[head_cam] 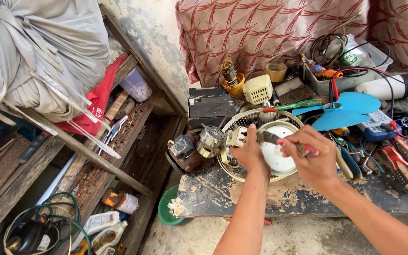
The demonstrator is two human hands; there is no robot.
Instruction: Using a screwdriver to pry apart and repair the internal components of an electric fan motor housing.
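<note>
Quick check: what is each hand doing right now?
Left hand: closed on the fan motor assembly, steadying it.
Right hand: closed on a red-handled tool.

Tools (402, 163) and blue fan blade (348, 109) crowd the right; table front (242, 196) lies open
</note>
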